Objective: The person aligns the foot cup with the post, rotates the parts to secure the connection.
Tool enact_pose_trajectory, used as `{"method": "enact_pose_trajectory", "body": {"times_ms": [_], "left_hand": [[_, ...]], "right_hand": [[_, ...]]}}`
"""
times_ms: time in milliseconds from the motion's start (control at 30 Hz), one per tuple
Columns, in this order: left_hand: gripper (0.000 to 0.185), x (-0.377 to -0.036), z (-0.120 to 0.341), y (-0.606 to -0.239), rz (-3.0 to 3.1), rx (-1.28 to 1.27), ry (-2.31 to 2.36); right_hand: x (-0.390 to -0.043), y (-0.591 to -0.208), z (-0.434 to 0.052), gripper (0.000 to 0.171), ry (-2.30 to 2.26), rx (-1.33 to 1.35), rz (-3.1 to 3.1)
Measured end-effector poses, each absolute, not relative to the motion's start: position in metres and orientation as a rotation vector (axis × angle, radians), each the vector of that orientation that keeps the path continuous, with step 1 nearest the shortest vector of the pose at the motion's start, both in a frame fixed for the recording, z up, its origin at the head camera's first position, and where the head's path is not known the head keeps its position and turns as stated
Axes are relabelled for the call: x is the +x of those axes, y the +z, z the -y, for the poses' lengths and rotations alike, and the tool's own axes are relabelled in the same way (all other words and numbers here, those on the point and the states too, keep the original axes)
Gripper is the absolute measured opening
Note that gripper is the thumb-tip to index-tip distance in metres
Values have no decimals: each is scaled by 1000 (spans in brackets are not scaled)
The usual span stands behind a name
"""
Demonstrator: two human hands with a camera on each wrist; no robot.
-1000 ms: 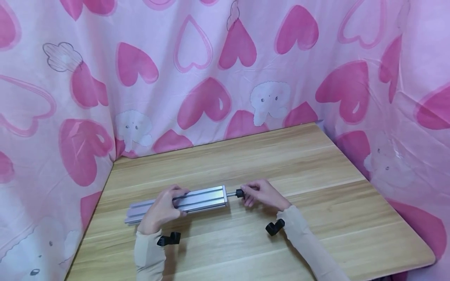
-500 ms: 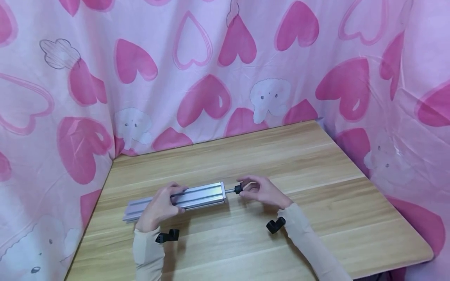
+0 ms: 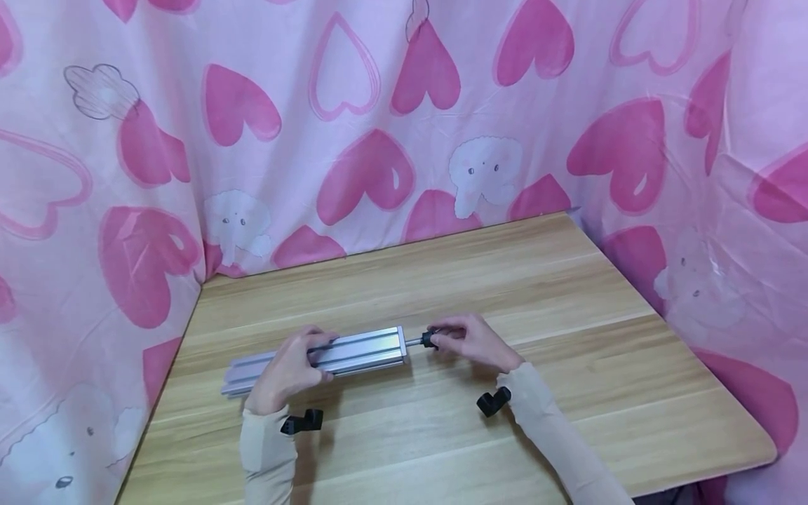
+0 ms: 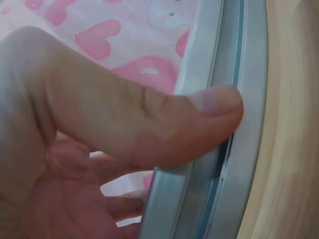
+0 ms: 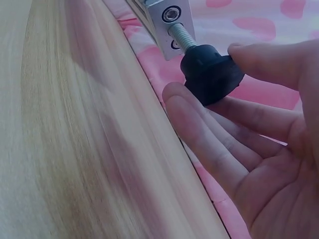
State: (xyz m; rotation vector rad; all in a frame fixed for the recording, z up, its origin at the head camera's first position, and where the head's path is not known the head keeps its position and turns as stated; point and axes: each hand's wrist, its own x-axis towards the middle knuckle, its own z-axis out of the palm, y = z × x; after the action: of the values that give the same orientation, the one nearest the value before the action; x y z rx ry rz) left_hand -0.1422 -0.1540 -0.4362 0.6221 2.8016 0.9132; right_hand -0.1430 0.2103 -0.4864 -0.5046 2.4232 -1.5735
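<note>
Under my left hand [image 3: 290, 368] and right hand [image 3: 481, 344] I see a wood-grain table [image 3: 618, 379]; beyond them hangs a pink curtain [image 3: 284, 49] printed with hearts [image 3: 366, 179] and white animals [image 3: 485, 165].

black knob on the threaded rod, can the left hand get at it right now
Probably not as things stand: the left hand is gripping the metal bar, and the right hand is curled about the black knob, leaving little room there.
</note>
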Motion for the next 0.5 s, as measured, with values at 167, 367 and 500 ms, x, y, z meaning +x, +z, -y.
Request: {"method": "enact_pose_trajectory", "body": {"times_ms": [167,367,500], "left_hand": [[65,-143,152,-437,-2797,634,912],[67,-142,149,-439,-2792,618,911],[67,-142,148,-440,-2794,611,908]], "right_hand": [[-144,-488,-212,43,-1606,-490,-2353],[-145,-490,-211,32,-1648,-512,-2300],[-146,-492,-210,32,-1650,-500,-2294]]}}
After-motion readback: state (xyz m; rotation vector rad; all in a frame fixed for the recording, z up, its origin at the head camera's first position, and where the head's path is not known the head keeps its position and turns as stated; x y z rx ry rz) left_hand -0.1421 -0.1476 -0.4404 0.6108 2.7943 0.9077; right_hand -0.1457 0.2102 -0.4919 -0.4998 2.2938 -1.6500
